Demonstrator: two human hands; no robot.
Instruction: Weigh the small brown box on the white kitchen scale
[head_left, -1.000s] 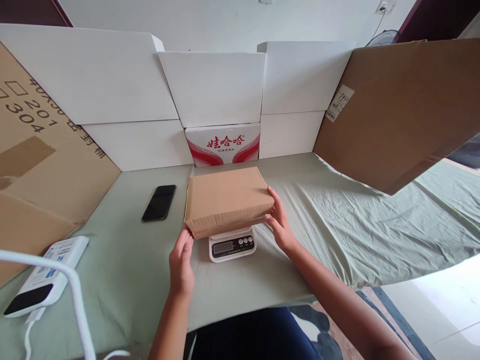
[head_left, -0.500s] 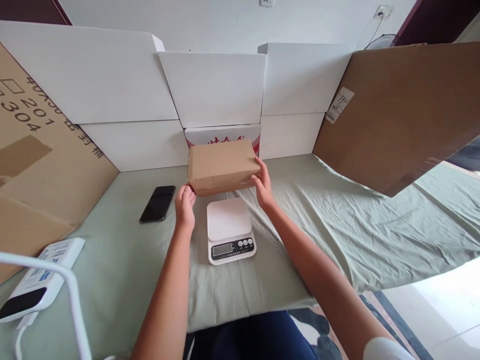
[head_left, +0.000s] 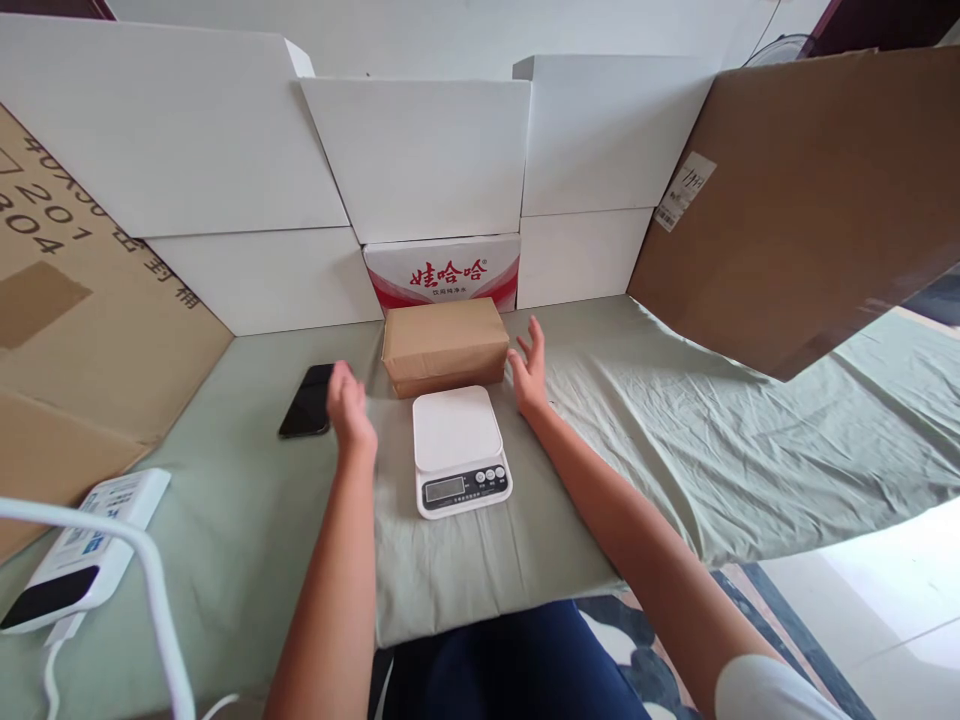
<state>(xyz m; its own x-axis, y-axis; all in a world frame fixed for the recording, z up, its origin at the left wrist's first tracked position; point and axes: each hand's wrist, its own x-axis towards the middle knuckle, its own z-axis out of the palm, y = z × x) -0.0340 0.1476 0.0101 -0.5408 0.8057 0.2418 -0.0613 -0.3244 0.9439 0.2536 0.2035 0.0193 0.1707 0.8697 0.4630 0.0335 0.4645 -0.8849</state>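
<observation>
Both hands hang open and hold nothing, one on each side of the brown cardboard box [head_left: 445,343]. Left hand [head_left: 349,408] floats palm inward with fingers loosely spread, just short of the box's near left corner and close to the black phone [head_left: 307,401] lying further out on that side. Right hand [head_left: 529,366] is raised with fingers fanned, just beside the box's right end but clear of it. Neither palm touches the cardboard.

That box lies flat on the green cloth of the tabletop [head_left: 645,440], between and slightly beyond the hands, its far side close to the red-and-white printed carton [head_left: 442,272]. Nearer than the box, between the two forearms, sits the white kitchen scale [head_left: 460,450], its platform bare and its display facing the person.

Judging by the pose, the step in hand looks like a release: the box is set down past the scale and the fingers are off it. A further move with the box would call for closing both palms on its short ends again.

Both forearms stretch forward nearly straight, the left rising steeply from below, the right coming in at a slant from the lower right
</observation>
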